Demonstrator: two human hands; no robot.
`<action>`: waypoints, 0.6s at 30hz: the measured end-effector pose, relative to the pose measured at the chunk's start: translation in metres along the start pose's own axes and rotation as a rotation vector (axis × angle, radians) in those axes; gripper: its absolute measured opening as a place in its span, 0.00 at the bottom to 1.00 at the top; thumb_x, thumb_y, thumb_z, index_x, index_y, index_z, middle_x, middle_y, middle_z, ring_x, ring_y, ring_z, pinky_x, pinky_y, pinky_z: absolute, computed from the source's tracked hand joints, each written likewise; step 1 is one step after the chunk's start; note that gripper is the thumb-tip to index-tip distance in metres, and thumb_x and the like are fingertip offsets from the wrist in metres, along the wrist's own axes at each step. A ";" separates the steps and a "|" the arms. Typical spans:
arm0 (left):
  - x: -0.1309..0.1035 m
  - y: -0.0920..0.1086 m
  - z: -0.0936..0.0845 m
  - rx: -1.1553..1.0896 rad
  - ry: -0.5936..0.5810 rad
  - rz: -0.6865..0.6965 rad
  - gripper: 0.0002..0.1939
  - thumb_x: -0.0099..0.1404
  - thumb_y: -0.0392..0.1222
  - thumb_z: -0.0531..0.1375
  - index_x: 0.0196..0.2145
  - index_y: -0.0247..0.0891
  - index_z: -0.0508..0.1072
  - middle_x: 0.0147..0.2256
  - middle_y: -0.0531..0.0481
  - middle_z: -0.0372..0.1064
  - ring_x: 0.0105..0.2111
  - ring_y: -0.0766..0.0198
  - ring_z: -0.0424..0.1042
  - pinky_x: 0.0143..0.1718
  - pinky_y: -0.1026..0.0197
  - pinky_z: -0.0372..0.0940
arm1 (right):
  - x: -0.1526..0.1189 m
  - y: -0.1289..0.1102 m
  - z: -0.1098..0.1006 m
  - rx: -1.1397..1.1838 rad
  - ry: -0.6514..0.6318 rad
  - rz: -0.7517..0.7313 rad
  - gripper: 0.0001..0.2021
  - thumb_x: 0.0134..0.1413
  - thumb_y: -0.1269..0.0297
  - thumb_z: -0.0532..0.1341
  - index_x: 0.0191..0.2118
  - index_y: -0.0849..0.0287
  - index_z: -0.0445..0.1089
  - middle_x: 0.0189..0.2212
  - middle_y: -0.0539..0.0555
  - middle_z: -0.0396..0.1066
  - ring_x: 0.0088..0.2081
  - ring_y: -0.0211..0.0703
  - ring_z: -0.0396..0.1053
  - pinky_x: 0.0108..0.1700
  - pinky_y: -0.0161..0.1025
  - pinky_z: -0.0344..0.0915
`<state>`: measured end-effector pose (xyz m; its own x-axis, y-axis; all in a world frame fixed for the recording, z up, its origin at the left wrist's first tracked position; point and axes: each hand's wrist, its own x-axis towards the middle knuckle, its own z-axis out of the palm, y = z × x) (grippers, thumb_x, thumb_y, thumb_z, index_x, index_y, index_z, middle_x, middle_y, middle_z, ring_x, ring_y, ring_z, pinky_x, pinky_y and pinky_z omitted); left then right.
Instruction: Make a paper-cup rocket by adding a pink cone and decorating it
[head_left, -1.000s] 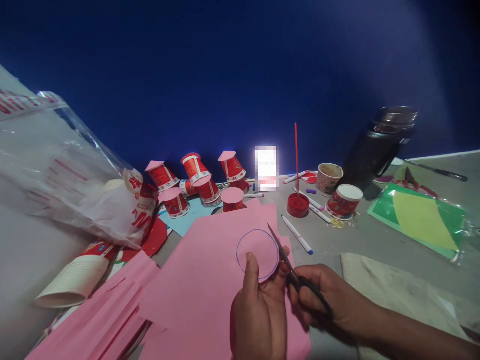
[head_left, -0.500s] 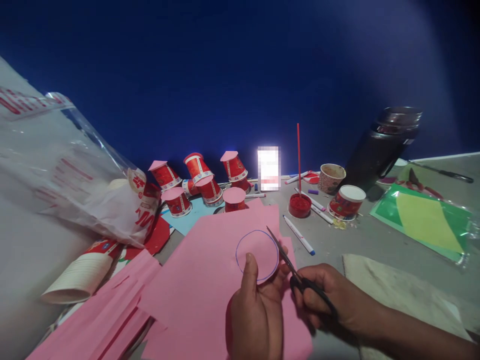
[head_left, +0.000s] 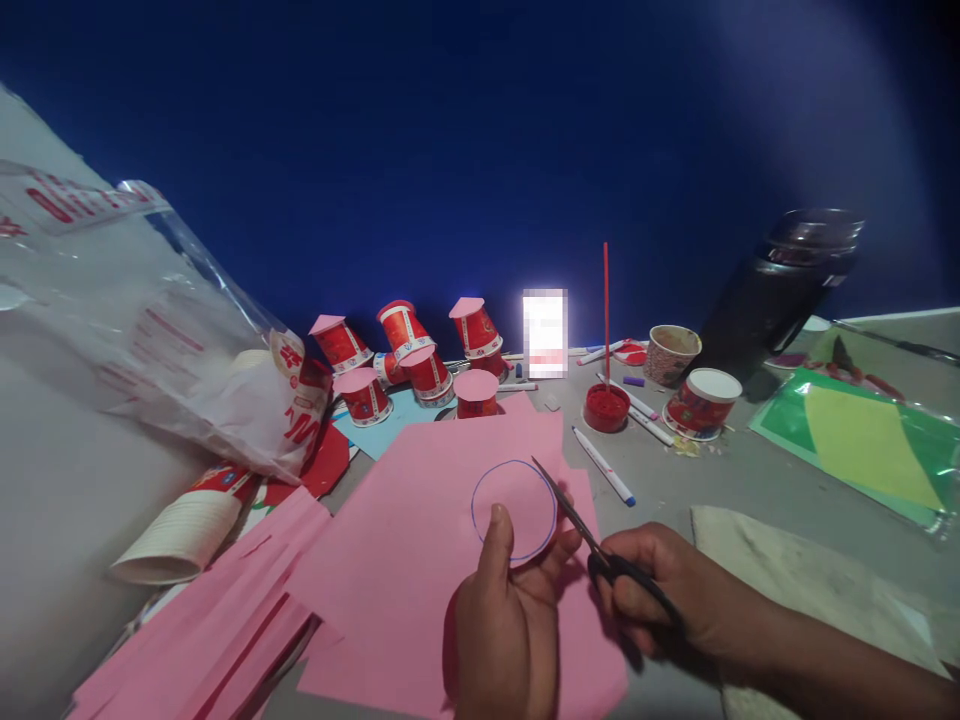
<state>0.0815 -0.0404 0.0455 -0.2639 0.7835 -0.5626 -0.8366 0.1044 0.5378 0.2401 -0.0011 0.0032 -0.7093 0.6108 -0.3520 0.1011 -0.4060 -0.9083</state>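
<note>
My left hand [head_left: 506,620] grips a sheet of pink paper [head_left: 420,500], thumb on top and fingers underneath. A circle in blue pen is drawn on the paper, and the thumb tip rests inside it. In my right hand [head_left: 660,585] is a pair of scissors [head_left: 581,525] with dark handles. Their blades look nearly closed and lie along the right edge of the circle, pointing up and left. The fingers of my left hand show just beyond the paper's edge, close to the blades. More pink paper lies beneath.
Several red paper cups [head_left: 364,397] with pink tops stand at the back left. A plastic bag [head_left: 202,350], stacked cups [head_left: 169,540] and pink strips [head_left: 217,610] lie left. Rightward are a marker [head_left: 604,467], red paint pot [head_left: 606,410], white cloth [head_left: 795,580] and dark flask [head_left: 784,290].
The view has shifted slightly, so the background things sit a little further right. My right hand and the scissors' handles have moved slightly right; the left hand still grips the paper.
</note>
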 end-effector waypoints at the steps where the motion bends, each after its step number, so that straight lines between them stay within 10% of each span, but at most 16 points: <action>1: 0.000 0.001 -0.001 0.008 0.001 0.002 0.19 0.66 0.47 0.68 0.42 0.23 0.80 0.43 0.29 0.81 0.33 0.53 0.82 0.44 0.52 0.77 | 0.000 0.000 0.000 0.001 -0.007 -0.005 0.37 0.40 0.24 0.68 0.23 0.60 0.68 0.14 0.47 0.64 0.17 0.29 0.52 0.21 0.33 0.43; 18: -0.002 0.007 -0.017 0.091 -0.045 -0.043 0.20 0.61 0.46 0.71 0.43 0.24 0.80 0.46 0.31 0.81 0.32 0.55 0.80 0.37 0.57 0.74 | -0.001 -0.001 0.000 -0.006 -0.035 0.044 0.35 0.40 0.26 0.70 0.22 0.60 0.67 0.14 0.47 0.64 0.16 0.30 0.53 0.20 0.33 0.44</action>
<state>0.0678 -0.0519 0.0403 -0.2048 0.8035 -0.5589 -0.7993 0.1922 0.5693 0.2410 -0.0012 0.0041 -0.7283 0.5681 -0.3832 0.1364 -0.4279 -0.8935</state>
